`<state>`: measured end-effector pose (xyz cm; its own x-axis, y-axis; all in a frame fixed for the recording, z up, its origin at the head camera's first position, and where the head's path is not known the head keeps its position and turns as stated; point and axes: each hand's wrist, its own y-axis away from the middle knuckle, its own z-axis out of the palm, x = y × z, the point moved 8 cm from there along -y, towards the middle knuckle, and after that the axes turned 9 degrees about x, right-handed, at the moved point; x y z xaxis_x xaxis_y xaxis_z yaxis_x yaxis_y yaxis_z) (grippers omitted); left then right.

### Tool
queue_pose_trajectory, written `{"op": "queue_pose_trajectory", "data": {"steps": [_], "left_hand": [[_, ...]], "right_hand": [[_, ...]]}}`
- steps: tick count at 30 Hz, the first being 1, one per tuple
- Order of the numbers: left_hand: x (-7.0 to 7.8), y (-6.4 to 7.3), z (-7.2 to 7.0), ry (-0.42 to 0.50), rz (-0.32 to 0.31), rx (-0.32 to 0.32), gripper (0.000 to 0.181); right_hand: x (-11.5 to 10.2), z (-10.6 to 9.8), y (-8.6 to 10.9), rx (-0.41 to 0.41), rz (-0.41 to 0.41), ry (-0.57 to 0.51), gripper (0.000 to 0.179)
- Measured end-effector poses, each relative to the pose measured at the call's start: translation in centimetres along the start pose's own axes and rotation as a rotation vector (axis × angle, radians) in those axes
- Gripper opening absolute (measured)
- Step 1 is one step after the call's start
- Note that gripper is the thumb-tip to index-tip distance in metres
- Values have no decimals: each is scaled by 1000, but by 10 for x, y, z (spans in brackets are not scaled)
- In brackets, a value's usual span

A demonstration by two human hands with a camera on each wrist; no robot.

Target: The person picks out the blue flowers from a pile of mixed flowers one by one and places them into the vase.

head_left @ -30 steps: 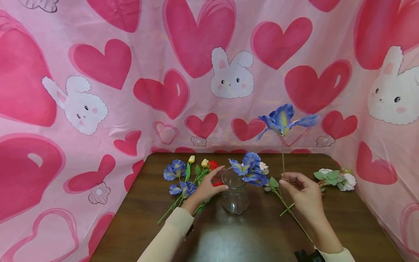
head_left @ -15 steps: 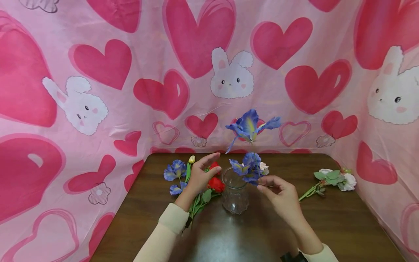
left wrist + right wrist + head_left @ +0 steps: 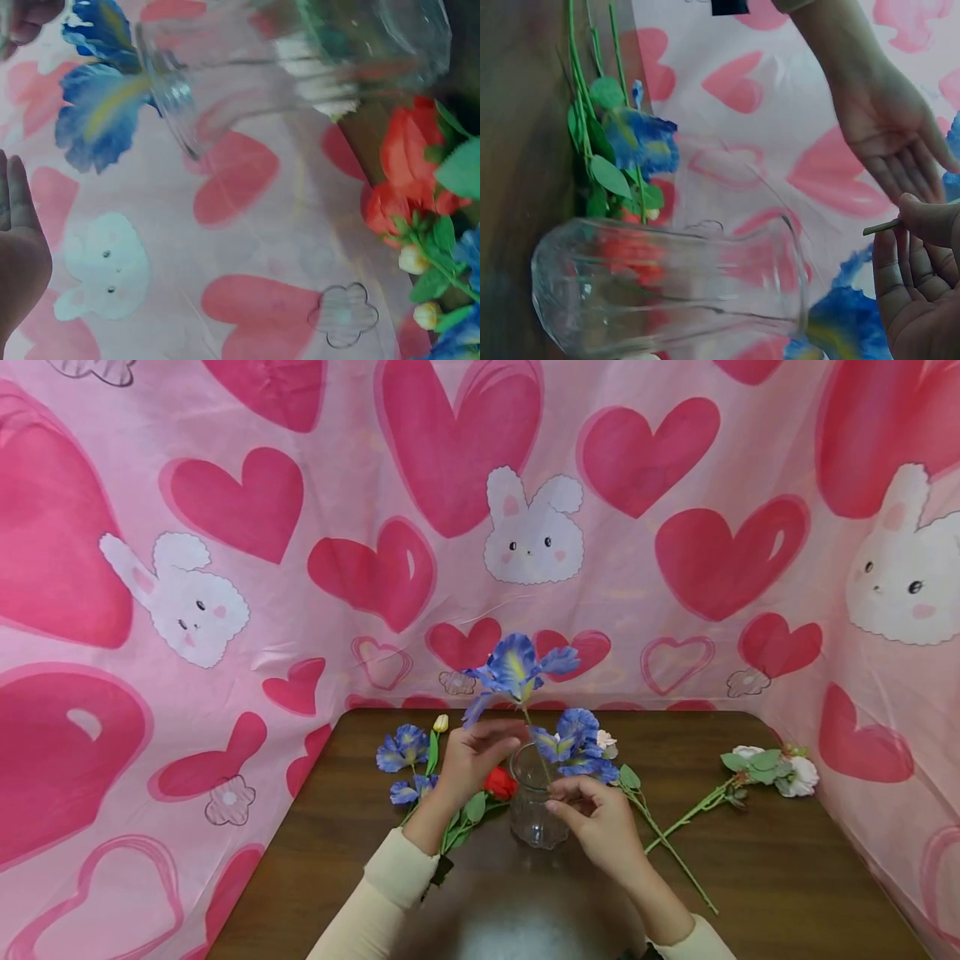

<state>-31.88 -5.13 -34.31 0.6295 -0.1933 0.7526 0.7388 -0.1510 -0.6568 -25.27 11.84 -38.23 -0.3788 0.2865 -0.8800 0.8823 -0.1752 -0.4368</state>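
Right hand [image 3: 600, 824] pinching the thin green stem [image 3: 881, 227] of 1 blue iris [image 3: 516, 667], ruffled petals streaked with yellow, bloom above a clear glass vase [image 3: 531, 827], left hand [image 3: 474, 764] just beside the stem, fingers relaxed and ungripping, pink heart-printed backdrop [image 3: 420, 485] behind.

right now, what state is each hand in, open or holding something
Left hand: open, gripping nothing.
Right hand: pinching the thin stem of a blue-and-yellow flower.
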Motion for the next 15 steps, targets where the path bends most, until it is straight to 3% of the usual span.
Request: {"op": "queue_pose_trajectory", "data": {"steps": [3,7,15], "left_hand": [[3,0,5,68,1,-29,30],[0,2,9,168,-92,-34,27],[-5,4,8,243,-178,-1,33]], "right_hand": [[12,6,2,-9,17,-25,15],[14,11,4,-28,43,-57,14],[17,17,6,-38,35,-72,16]]}}
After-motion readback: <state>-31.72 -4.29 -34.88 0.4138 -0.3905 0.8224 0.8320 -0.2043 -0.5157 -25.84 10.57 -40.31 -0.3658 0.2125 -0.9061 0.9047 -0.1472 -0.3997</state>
